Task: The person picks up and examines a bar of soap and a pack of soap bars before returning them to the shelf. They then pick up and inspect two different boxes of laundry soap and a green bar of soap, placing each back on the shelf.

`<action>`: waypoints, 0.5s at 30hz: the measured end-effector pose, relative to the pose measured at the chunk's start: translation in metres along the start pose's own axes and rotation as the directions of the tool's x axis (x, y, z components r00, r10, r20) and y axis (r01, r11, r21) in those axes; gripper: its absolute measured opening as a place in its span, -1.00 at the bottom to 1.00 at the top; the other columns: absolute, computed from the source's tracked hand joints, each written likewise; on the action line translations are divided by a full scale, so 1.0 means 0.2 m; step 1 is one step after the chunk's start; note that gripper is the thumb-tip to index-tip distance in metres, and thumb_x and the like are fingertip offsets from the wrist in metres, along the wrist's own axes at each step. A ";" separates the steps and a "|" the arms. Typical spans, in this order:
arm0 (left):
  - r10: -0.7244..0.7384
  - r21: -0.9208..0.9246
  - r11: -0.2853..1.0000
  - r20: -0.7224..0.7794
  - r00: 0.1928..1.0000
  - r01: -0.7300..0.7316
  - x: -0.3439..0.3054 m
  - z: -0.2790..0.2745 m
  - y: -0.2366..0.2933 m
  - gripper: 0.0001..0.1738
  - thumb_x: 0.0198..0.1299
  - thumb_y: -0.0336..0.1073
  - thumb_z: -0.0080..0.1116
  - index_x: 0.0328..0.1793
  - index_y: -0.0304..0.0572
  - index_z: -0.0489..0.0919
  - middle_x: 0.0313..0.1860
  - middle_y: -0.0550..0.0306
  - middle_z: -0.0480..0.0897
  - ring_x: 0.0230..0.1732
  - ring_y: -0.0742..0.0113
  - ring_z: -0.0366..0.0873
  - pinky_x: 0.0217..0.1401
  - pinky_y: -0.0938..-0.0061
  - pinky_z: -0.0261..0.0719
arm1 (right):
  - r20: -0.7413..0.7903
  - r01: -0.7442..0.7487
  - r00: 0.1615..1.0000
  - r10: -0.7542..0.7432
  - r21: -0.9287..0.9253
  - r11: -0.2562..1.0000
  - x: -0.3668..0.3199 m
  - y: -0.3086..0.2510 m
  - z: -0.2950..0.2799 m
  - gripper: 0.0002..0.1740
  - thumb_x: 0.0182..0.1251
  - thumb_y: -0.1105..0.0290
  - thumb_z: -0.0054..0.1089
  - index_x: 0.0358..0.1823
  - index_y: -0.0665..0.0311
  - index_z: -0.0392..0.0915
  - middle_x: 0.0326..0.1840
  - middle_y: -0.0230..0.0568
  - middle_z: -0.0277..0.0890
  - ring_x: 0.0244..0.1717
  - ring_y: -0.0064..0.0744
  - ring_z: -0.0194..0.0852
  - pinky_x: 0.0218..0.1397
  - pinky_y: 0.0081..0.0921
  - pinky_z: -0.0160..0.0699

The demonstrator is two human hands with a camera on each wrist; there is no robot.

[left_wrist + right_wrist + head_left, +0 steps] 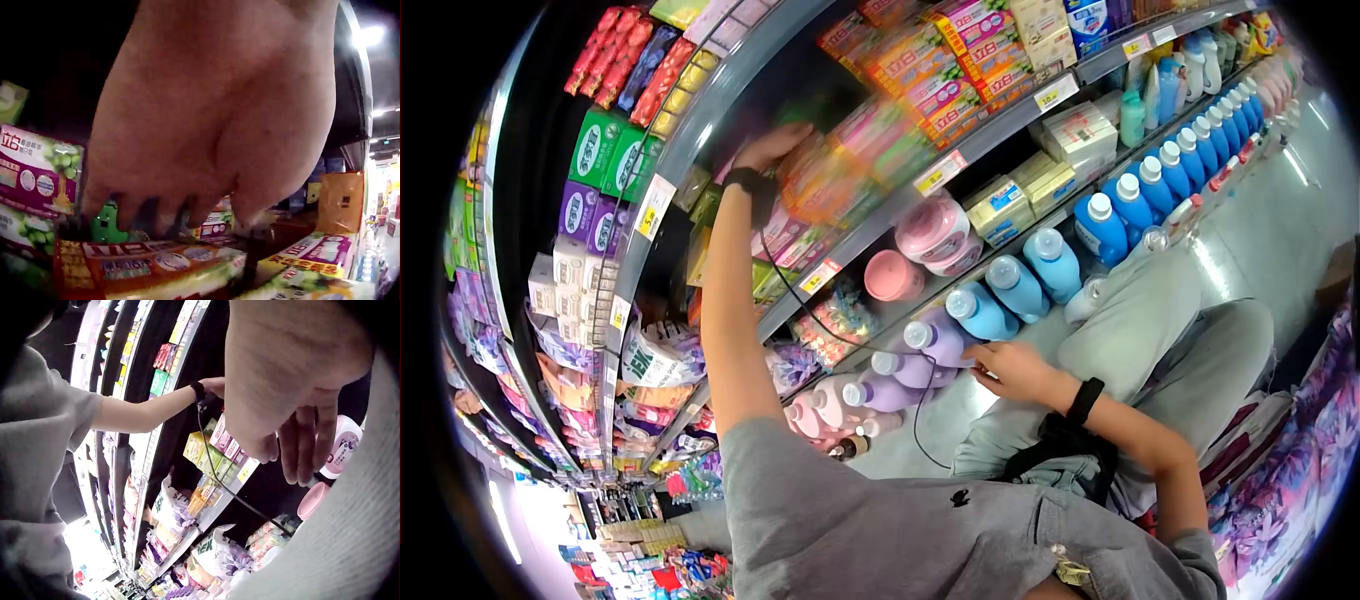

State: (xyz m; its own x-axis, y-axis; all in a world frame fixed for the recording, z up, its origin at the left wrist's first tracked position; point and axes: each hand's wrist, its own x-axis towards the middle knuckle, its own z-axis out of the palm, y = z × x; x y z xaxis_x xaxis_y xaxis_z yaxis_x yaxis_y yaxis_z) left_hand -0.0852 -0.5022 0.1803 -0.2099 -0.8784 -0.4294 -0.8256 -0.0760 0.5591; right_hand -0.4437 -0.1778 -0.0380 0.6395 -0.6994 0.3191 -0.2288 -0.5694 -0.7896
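My left hand [775, 147] reaches into the shelf, at the back of stacked laundry soap packs [835, 180] that are blurred in the head view. In the left wrist view its fingers [134, 209] extend downward behind an orange soap pack [150, 269]; their tips are hidden. More soap packs [40, 169] with green fruit pictures stand to the left. Low down, my right hand [1020, 370] hangs with relaxed, slightly bent fingers [306, 440], holding nothing. It is nearest to a purple bottle [940, 335] with a white cap.
Blue bottles [1135, 200] line the lowest level along the shelf front. Pink tubs [895, 275] and boxed goods [1080, 135] sit behind them. A thin black cable [835, 335] runs from the left wrist. The shelf's price rail [940, 173] crosses below the soap. Bent knees [1130, 310] are beside the bottles.
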 end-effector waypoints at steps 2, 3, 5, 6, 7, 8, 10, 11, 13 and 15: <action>0.057 -0.008 0.998 -0.084 0.995 -0.058 0.01 0.03 0.01 0.09 0.06 0.24 0.21 0.50 -0.27 -0.04 0.43 -0.08 0.15 0.42 0.23 0.10 0.40 0.41 0.09 | 0.036 -0.017 0.999 0.019 -0.050 0.999 -0.01 0.01 0.02 -0.78 0.19 0.32 0.09 -0.16 0.21 0.45 -0.45 -0.15 0.51 -0.46 -0.06 0.51 -0.42 -0.17 0.48; 0.042 0.147 0.988 0.031 0.999 -0.046 -0.11 0.09 0.12 0.21 0.01 0.26 0.24 0.52 -0.27 -0.21 0.50 -0.13 -0.01 0.51 0.19 -0.10 0.47 0.33 -0.04 | 0.055 -0.025 0.998 0.030 -0.081 0.996 -0.02 0.02 0.03 -0.78 0.18 0.31 0.09 -0.17 0.20 0.45 -0.45 -0.15 0.50 -0.46 -0.06 0.51 -0.42 -0.16 0.48; -0.047 0.276 0.961 0.116 0.992 0.013 -0.23 0.20 0.26 0.50 -0.31 0.21 0.46 0.51 -0.25 -0.38 0.52 -0.19 -0.12 0.53 0.15 -0.17 0.50 0.33 -0.14 | 0.086 -0.033 0.995 0.045 -0.143 0.989 -0.03 0.01 0.03 -0.79 0.17 0.30 0.09 -0.19 0.18 0.45 -0.48 -0.16 0.49 -0.47 -0.05 0.51 -0.43 -0.15 0.48; -0.077 0.352 0.935 0.108 0.991 0.034 -0.23 0.23 0.29 0.62 -0.47 0.19 0.55 0.51 -0.27 -0.41 0.50 -0.23 -0.10 0.51 0.13 -0.13 0.49 0.40 -0.13 | 0.119 -0.029 0.992 0.045 -0.130 0.991 -0.04 0.03 0.05 -0.78 0.20 0.31 0.09 -0.14 0.18 0.44 -0.44 -0.10 0.52 -0.45 -0.03 0.52 -0.41 -0.15 0.48; 0.014 0.389 0.920 0.101 0.995 -0.053 -0.17 0.21 0.17 0.66 -0.52 0.15 0.58 0.50 -0.25 -0.45 0.51 -0.22 -0.13 0.52 0.12 -0.16 0.50 0.39 -0.14 | 0.130 -0.026 0.991 0.041 -0.119 0.993 -0.05 0.04 0.06 -0.77 0.20 0.31 0.09 -0.14 0.19 0.44 -0.43 -0.08 0.53 -0.41 -0.02 0.53 -0.38 -0.15 0.50; 0.105 0.426 0.895 0.094 0.990 -0.135 -0.07 0.16 0.01 0.70 -0.57 0.11 0.61 0.50 -0.23 -0.50 0.51 -0.22 -0.16 0.53 0.10 -0.19 0.50 0.39 -0.14 | 0.142 -0.020 0.989 0.036 -0.109 0.994 -0.06 0.06 0.08 -0.76 0.19 0.31 0.09 -0.13 0.20 0.44 -0.41 -0.07 0.53 -0.38 -0.02 0.55 -0.34 -0.15 0.51; 0.152 0.506 0.849 0.038 0.988 -0.150 0.00 0.11 0.00 0.64 -0.60 0.06 0.61 0.52 -0.22 -0.37 0.51 -0.22 -0.14 0.52 0.06 -0.17 0.49 0.35 -0.12 | 0.100 0.003 0.995 0.003 -0.069 0.998 -0.07 0.08 0.11 -0.76 0.13 0.32 0.10 -0.19 0.23 0.44 -0.45 -0.06 0.51 -0.41 0.02 0.53 -0.39 -0.11 0.49; 0.083 0.485 0.870 0.041 0.996 -0.092 -0.03 0.12 0.04 0.57 -0.60 0.06 0.60 0.51 -0.18 -0.26 0.48 -0.24 -0.05 0.50 0.02 -0.12 0.47 0.33 -0.05 | 0.102 0.004 0.995 0.002 -0.060 0.998 -0.07 0.09 0.12 -0.76 0.13 0.32 0.10 -0.19 0.23 0.44 -0.44 -0.05 0.51 -0.40 0.02 0.53 -0.39 -0.10 0.50; -0.033 0.465 0.885 0.059 0.998 0.002 -0.17 0.17 0.20 0.49 -0.61 0.06 0.59 0.49 -0.11 -0.11 0.42 -0.28 0.06 0.47 -0.04 -0.04 0.43 0.28 0.06 | 0.130 -0.010 0.991 0.018 -0.061 0.998 -0.08 0.12 0.15 -0.76 0.13 0.33 0.08 -0.18 0.24 0.44 -0.42 -0.02 0.53 -0.38 0.04 0.54 -0.35 -0.09 0.50; -0.099 0.510 0.858 0.043 0.994 0.064 -0.22 0.21 0.32 0.47 -0.65 0.07 0.61 0.47 -0.09 -0.06 0.39 -0.30 0.08 0.44 -0.11 0.01 0.39 0.23 0.13 | 0.119 -0.002 0.993 0.009 -0.058 0.998 -0.08 0.10 0.13 -0.77 0.14 0.33 0.07 -0.18 0.24 0.44 -0.43 -0.03 0.53 -0.39 0.05 0.54 -0.35 -0.08 0.50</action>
State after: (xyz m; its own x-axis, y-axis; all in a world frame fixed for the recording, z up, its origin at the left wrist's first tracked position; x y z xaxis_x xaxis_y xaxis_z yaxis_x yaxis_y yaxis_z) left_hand -0.1504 -0.4481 0.2057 -0.1493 -0.8455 -0.5127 -0.9887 0.1194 0.0909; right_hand -0.4402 -0.1670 -0.0726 0.7204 -0.6481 0.2468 -0.2726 -0.5919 -0.7585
